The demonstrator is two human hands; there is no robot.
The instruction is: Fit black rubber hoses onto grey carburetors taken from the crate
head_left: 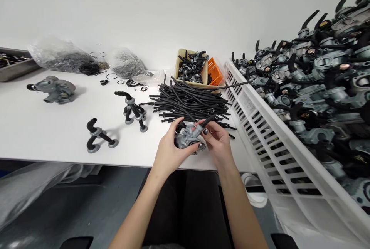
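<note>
A grey metal carburetor (187, 136) is held over the front part of the table, between my two hands. My left hand (169, 150) is closed round its body, thumb along the near side and fingers on the far side. At the upper right of the carburetor, my right hand (219, 143) pinches round the grey cap, from which a black rubber boot (208, 120) sticks up. The right fingertips behind the part are partly hidden. Just beyond the hands lies a heap of black rubber hoses (190, 100).
Grey caps with black rubber elbows (100, 135) stand left of my hands, some stacked (134, 110). Another carburetor (54, 90) lies farther left. At the back are plastic bags of parts (125, 64), a cream bin (177, 64) and an orange basket (215, 72). A white crate (260, 125) heaped with carburetors borders the right.
</note>
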